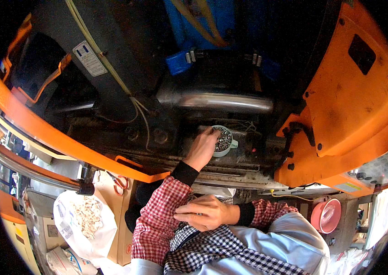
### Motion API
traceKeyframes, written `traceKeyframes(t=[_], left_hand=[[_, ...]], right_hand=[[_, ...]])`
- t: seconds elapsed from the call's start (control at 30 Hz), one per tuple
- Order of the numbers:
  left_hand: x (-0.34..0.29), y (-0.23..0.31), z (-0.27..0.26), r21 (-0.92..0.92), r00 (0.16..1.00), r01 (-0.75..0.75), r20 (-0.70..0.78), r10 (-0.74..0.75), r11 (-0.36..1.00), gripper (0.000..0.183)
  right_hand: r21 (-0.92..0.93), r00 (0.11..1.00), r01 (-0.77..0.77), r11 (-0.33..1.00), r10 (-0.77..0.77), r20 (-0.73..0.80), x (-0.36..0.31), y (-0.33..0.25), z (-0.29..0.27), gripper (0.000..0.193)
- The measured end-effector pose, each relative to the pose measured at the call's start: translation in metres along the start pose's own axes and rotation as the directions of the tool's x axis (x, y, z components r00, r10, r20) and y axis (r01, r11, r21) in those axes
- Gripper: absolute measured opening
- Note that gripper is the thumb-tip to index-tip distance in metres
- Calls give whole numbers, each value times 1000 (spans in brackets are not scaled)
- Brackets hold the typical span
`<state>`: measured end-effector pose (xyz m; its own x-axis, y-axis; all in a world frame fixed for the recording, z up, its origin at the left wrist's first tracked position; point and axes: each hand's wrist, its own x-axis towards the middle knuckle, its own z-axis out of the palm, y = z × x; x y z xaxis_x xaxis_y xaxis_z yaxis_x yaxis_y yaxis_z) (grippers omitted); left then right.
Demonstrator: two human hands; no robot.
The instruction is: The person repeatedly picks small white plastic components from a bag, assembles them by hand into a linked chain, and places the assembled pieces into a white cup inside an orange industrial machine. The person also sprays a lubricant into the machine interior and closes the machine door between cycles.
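My left hand (203, 147) reaches forward to a pale green cup with a handle (234, 144), standing on the dark machine bed. Its bent fingertips dip into the small metal pieces (223, 139) that fill the cup. What lies between those fingertips is hidden. Close to my body, my right hand (208, 212) hovers by my left sleeve (162, 213), fingers loosely stretched toward the left. No object shows in it. Both sleeves are red-and-white checked with black cuffs.
A shiny metal cylinder (226, 101) lies beyond the cup. Orange machine panels (354, 91) flank me, with an orange bar (79, 142) at left. A white bag of pale pieces (88, 217) and red-handled scissors (119, 183) sit lower left; a pink bucket (326, 215) stands right.
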<state>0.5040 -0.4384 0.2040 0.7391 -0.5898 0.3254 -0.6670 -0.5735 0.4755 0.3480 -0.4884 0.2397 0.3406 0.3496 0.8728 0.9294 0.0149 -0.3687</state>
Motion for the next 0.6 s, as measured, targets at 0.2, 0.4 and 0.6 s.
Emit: traceKeyframes(t=[0.2, 0.4, 0.6], left_hand=[[-2, 2, -2, 18, 995, -29, -97, 31, 999, 14], [-7, 9, -23, -900, 869, 340, 191, -456, 271, 10], [-22, -19, -15, -863, 825, 177, 392, -407, -474, 13]], right_hand=[[-21, 999, -8, 1000, 7, -43, 2, 7, -5, 32], [-395, 957, -226, 891, 128, -260, 9, 20, -41, 17], [-630, 695, -672, 389, 626, -354, -18, 91, -97, 15]])
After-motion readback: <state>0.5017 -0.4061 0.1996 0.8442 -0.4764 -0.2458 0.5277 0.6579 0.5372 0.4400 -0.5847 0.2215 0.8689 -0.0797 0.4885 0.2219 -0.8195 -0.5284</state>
